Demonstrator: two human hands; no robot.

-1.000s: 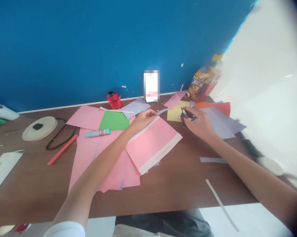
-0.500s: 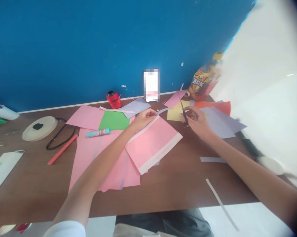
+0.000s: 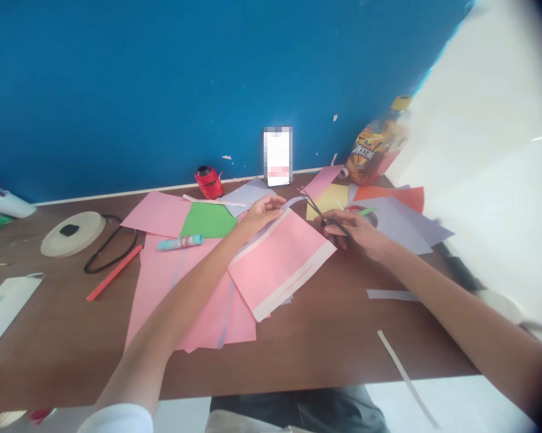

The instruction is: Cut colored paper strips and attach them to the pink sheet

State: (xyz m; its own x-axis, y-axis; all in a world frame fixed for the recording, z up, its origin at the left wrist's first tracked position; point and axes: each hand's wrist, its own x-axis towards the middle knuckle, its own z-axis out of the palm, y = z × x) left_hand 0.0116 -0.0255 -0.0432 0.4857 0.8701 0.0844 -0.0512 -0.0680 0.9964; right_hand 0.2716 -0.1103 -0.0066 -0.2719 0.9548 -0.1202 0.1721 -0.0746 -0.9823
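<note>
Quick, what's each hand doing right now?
Left hand: closed on the upper edge of the pink sheet with white borders.
Right hand: closed, holding dark scissors, blade tips away from the person.

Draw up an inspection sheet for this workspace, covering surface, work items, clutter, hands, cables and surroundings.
Surface: brown table, partly covered by paper.
Work items: white-bordered pink sheet; scissors, blades slightly apart.
Clutter: turquoise tube, red spool, green paper, cream disc.
Hands: left hand at the sheet's upper edge, grip unclear; right hand holds the scissors.
Cables: black loop by the disc; cannot tell whether cable.
Surroundings: blue wall; yellow-capped bottle.
</note>
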